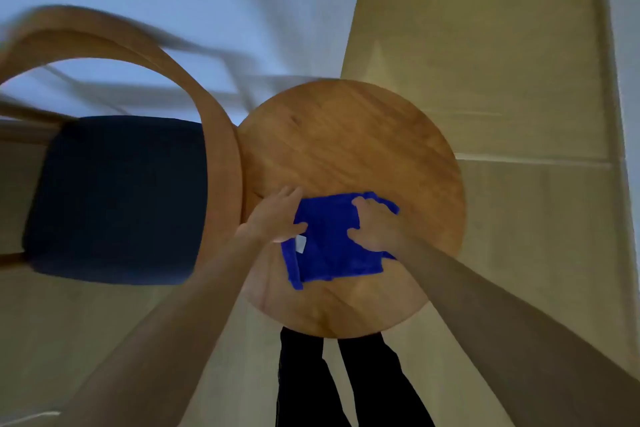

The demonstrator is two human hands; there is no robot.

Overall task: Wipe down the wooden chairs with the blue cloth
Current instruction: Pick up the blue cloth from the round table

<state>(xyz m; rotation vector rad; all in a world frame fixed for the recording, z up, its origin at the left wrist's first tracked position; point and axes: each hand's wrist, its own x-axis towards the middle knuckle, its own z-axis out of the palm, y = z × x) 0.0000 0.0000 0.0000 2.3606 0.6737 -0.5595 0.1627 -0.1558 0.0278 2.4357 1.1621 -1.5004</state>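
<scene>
Right now the blue cloth point(332, 239) lies flat and partly folded on the round wooden seat point(349, 149), in the lower middle of the frame, directly between my two hands. My left hand point(273, 215) rests at the cloth's left edge, fingers fairly straight and pointing toward the top of the frame, the thumb lying on the fabric near a small white tag point(300, 243). My right hand point(374, 225) sits on the right part of the cloth, with its fingers bent over the upper right corner and the thumb pressing the middle; I think it pinches the fabric, but the blur makes this not fully sure. The cloth's longer side runs about left to right in the picture, so both hands are equally near to it and neither must reach. Most of the bare wood lies above the cloth, toward the upper part of the frame, so I judge the coming stroke should push away from my body. To the left, the armchair point(114, 198), with its dark blue cushion and curved wooden armrest point(221, 135), touches or nearly touches the seat's edge.
</scene>
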